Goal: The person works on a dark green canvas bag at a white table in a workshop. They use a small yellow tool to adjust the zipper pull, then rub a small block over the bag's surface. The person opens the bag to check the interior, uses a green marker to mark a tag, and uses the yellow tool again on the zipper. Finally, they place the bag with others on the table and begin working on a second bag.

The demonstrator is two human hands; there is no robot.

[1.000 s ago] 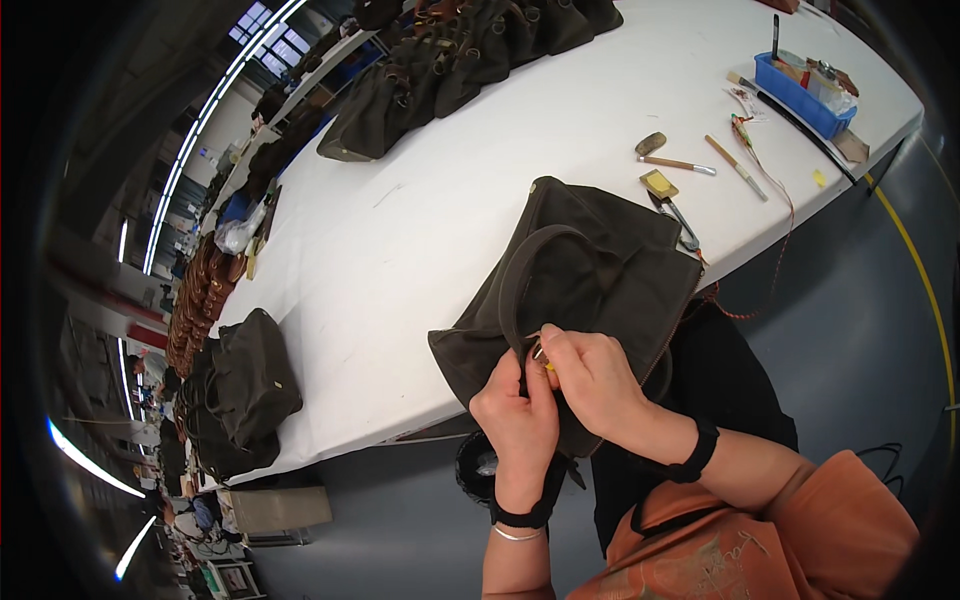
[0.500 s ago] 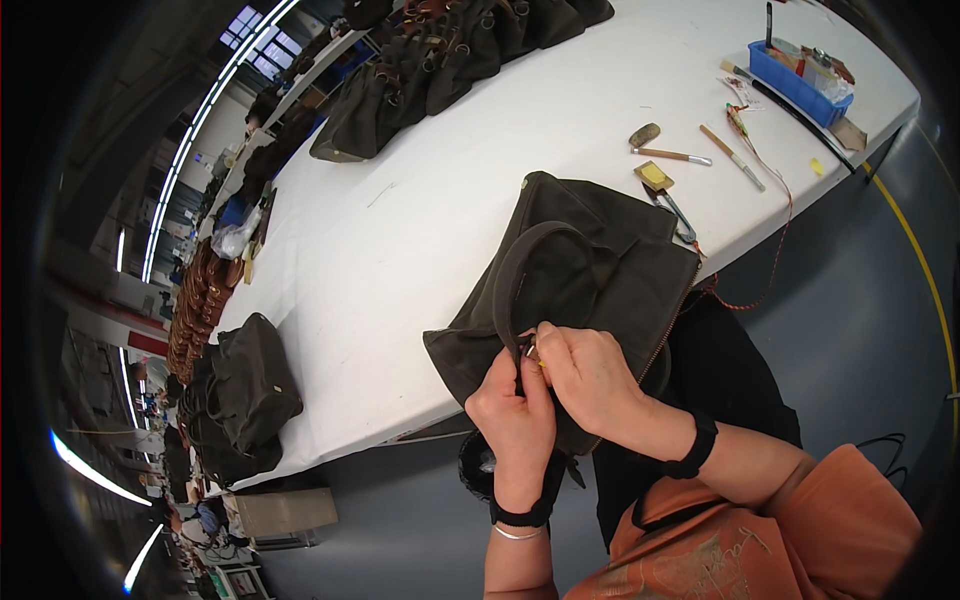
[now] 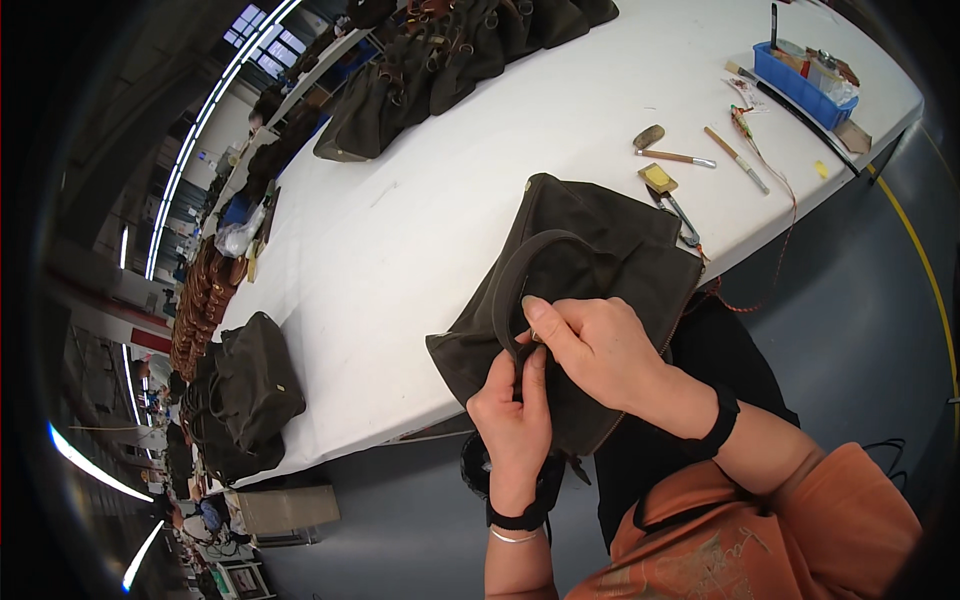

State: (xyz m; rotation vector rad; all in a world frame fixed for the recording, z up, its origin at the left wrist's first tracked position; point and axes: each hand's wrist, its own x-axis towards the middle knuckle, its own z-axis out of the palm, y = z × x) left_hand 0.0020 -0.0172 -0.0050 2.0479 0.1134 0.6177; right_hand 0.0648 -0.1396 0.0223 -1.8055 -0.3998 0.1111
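A dark olive fabric bag [image 3: 635, 255] lies across the table's near edge, with one arched handle [image 3: 508, 285] standing up and a zip along its right side. My left hand [image 3: 512, 425] pinches the lower end of that handle between thumb and fingers. Right beside it, my right hand [image 3: 610, 350] is closed, thumb and fingertips pressed together over the handle's end. A small shiny bit shows under those fingertips, too little of it to name. Where the fingertips of both hands meet the bag is partly hidden.
On the white table [image 3: 400, 270] lie a hammer [image 3: 680, 157], a wooden-handled tool [image 3: 736, 160], a yellow block [image 3: 658, 178] and pliers-like handles [image 3: 684, 215]. A blue bin [image 3: 800, 85] holds tools at the far right. More dark bags [image 3: 460, 60] stand behind; another bag [image 3: 245, 395] sits left.
My right hand has shifted slightly up and its fingers now lie further over the handle's end. The left hand keeps its pinch. The yellow bit seen between the hands no longer shows.
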